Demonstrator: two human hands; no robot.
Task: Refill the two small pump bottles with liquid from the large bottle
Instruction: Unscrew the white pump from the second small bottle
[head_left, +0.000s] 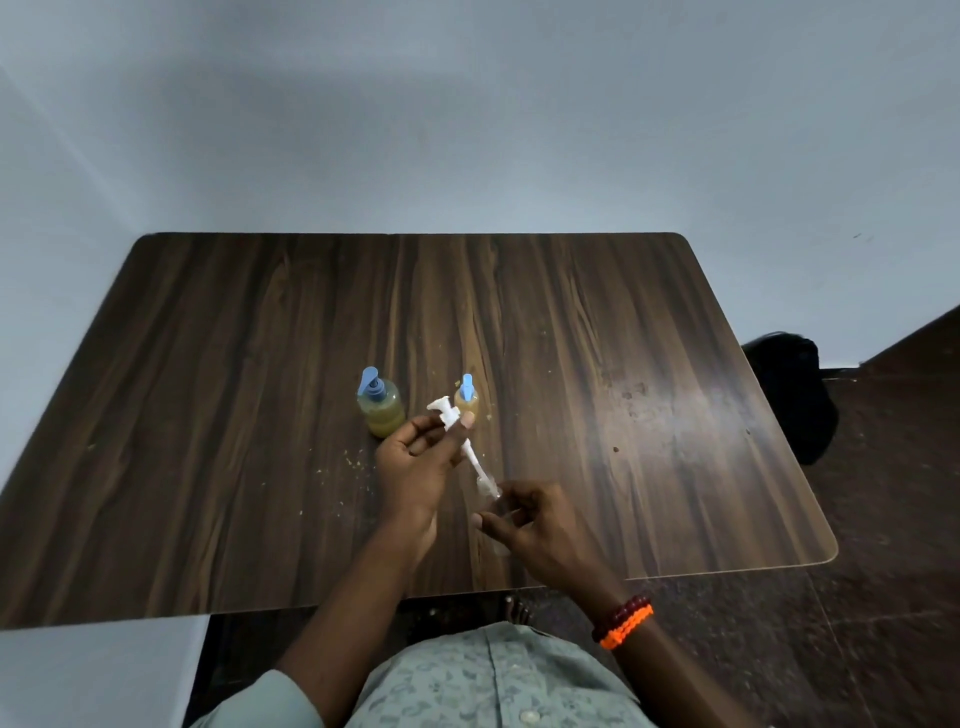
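Note:
My left hand (415, 467) grips a white pump head (451, 415) with its long dip tube (475, 462) slanting down to the right. The tube's lower end sits in the neck of a small clear bottle (493, 512), which my right hand (535, 525) holds just above the table. The clear bottle looks empty and is mostly hidden by my fingers. Behind my hands stand a larger bottle (381, 410) with a blue pump and yellowish liquid, and a smaller amber bottle (467, 397) with a blue pump.
The dark wooden table (208, 415) reaches to a pale wall at the back. Small crumbs or drips (358, 462) lie left of my left hand. A black bag (795, 389) sits on the floor beyond the table's right edge.

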